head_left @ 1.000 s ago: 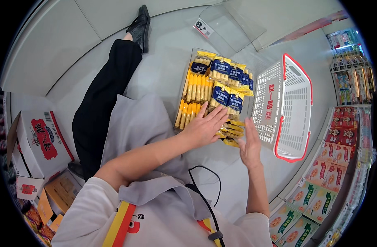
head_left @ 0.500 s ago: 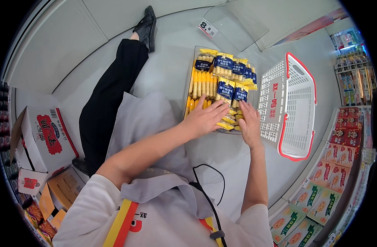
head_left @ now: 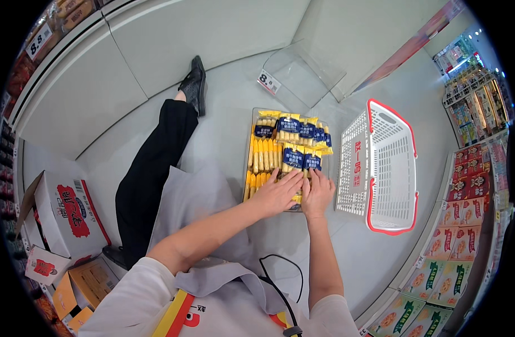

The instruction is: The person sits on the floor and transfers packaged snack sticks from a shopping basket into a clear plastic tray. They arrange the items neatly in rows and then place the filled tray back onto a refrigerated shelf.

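Note:
A clear plastic tray (head_left: pixel 255 110) on the floor holds rows of stick-shaped snack packs, yellow with dark blue labels. My left hand (head_left: pixel 278 192) lies over the packs near the tray's close edge, fingers stretched out and pointing right. Just beside it, my right hand (head_left: pixel 318 195) rests at the tray's near right corner with its fingers extended forward. Both hands touch the packs below a labelled snack pack (head_left: pixel 292 157); neither is seen gripping one. The packs directly under my palms are hidden.
A white shopping basket (head_left: pixel 355 168) with red handles lies tipped right of the tray. Beyond the tray stands a clear plastic bin (head_left: pixel 302 73) with a price tag. Opened cartons (head_left: pixel 63 210) sit at left; boxed goods (head_left: pixel 437 275) line the right. A black cable (head_left: pixel 294 264) hangs near me.
The view has shifted, so the tray appears lower and farther left. My right hand has come in closer to my left hand over the packs.

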The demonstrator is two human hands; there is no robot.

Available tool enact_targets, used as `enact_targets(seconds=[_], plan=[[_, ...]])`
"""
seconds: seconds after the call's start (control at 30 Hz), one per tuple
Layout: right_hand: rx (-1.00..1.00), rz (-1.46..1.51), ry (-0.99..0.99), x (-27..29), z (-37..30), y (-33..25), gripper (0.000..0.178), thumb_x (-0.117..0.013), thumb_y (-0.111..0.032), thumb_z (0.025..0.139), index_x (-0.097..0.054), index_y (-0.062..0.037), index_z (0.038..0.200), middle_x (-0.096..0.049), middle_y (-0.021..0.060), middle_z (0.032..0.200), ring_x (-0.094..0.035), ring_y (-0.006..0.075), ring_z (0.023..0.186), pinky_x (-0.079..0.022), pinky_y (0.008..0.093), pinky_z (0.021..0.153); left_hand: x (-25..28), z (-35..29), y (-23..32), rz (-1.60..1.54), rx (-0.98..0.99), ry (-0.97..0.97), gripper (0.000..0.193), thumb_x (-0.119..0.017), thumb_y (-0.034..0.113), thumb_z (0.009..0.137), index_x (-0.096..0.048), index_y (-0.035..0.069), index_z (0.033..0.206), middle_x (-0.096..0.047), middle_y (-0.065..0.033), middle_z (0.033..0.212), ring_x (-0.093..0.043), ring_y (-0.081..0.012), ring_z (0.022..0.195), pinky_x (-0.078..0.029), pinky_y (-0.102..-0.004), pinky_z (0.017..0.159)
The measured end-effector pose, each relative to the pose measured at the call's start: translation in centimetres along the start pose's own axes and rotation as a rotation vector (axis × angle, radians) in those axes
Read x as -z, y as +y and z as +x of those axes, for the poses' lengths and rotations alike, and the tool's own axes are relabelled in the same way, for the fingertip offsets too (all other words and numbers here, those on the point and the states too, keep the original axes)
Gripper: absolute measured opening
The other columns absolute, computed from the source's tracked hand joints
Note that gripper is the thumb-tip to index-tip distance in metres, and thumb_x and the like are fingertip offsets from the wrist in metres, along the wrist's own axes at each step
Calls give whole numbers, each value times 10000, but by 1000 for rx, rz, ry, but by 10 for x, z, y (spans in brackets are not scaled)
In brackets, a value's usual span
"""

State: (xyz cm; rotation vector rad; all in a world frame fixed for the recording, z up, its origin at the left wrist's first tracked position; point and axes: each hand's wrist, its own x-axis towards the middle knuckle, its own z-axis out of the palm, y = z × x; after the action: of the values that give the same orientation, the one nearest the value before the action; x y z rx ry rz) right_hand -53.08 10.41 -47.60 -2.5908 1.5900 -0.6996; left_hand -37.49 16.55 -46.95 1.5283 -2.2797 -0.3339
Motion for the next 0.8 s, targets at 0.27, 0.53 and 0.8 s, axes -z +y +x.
enact_targets(seconds=[0.27, 0.53, 0.8], plan=[[-267, 392, 192, 48, -63, 47, 370, -496, -227, 932, -543, -8, 1227, -546, 170, 1239, -445, 339, 1223, -296, 470, 1047, 42, -18, -26, 10, 93, -44, 594, -538, 283, 922, -304, 78, 1427, -288, -105, 1492, -214, -283, 1405, -215, -563, 1103], [-625, -273, -267, -31, -251, 109, 528, -485, -255, 933, -358, -76, 1413, -339, 132, 1468, -259, 370, 1365, -192, 533, 1096, -42, -37, -88, -679, 1018, 378, 541, -395, 317, 966, -325, -7, 1394, -438, -265, 1341, -401, -415, 1254, -316, -434, 1060], [-678, -390, -223, 13, -226, 108, 542, -372, -450, 956, -396, -150, 1406, -378, 102, 1445, -311, 326, 1342, -281, 549, 1041, -31, -8, -65, -582, 1112, 398, 459, -375, 357, 962, -452, 88, 1326, -585, -225, 1174, -541, -407, 1085, -426, -449, 943]])
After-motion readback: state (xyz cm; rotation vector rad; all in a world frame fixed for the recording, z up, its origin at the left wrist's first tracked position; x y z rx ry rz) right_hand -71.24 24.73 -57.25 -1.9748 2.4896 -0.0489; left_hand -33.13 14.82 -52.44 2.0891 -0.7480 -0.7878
